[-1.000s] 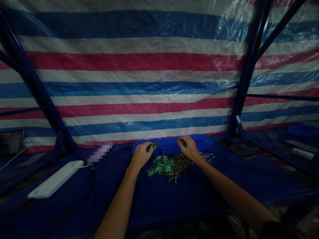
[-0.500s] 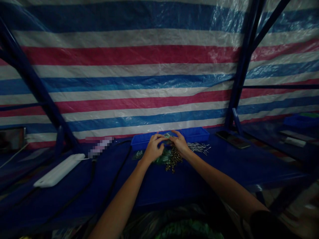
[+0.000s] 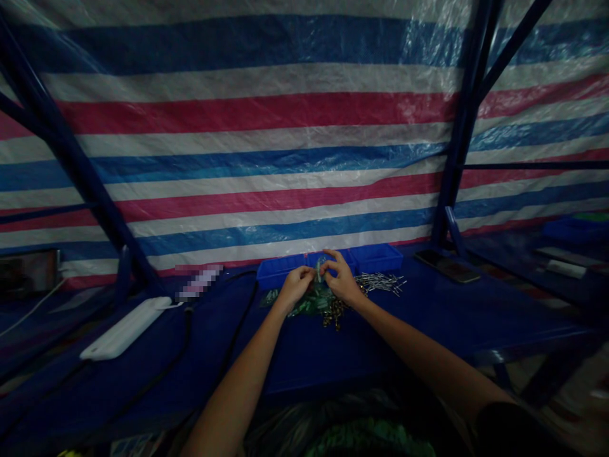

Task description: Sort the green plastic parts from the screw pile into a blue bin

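My left hand [image 3: 295, 287] and my right hand [image 3: 341, 280] face each other over the front of the blue trays. Between their fingertips stands a small clear plastic bag [image 3: 320, 269], its contents too dim to name. Each hand pinches a side of it, with some right-hand fingers raised. Below lies a heap of greenish clear plastic bags [image 3: 304, 306]. Small brass-coloured metal pieces [image 3: 333, 312] are piled beside it, partly behind my right wrist. To the right, thin silver pins or screws [image 3: 380, 282] lie scattered.
Blue trays [image 3: 378, 258] line the back of the blue table [image 3: 304, 358]. A phone [image 3: 447, 265] lies right. On the left are a white power strip [image 3: 124, 329], a black cable [image 3: 240, 317] and a blurred-out item [image 3: 200, 284]. Blue posts [image 3: 450, 171] and a striped tarp [image 3: 285, 152] stand behind.
The small bag now stands more upright between my fingers. My hands have turned and moved slightly apart at the fingertips. The whole view has shifted a little.
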`<state>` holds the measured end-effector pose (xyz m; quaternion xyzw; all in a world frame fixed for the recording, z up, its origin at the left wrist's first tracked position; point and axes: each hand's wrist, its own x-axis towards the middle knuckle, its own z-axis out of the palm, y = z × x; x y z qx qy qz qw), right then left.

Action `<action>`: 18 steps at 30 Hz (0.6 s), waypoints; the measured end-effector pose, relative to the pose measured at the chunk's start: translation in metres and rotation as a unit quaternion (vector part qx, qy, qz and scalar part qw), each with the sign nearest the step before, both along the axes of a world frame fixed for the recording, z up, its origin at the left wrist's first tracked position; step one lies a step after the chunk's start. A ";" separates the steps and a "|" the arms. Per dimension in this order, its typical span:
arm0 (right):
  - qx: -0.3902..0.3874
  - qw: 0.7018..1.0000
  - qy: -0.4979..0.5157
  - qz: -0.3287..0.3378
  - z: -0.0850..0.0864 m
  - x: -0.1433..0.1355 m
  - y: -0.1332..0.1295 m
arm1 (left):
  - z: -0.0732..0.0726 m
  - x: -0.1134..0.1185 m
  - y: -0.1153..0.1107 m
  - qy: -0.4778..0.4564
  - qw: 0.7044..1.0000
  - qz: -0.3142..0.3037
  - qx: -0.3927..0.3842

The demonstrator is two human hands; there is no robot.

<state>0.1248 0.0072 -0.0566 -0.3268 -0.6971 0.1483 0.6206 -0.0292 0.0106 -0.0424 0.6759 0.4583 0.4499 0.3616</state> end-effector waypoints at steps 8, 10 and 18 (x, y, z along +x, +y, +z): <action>-0.046 0.997 -0.057 -0.037 -0.006 0.003 0.004 | 0.005 -0.004 0.003 -0.107 0.993 -0.014 -0.038; -0.051 0.995 -0.068 -0.046 -0.008 0.000 0.002 | 0.005 -0.004 0.003 -0.094 0.995 -0.006 -0.038; 0.063 0.994 0.000 -0.093 0.039 0.042 -0.012 | 0.017 -0.007 0.000 -0.139 0.989 0.030 0.029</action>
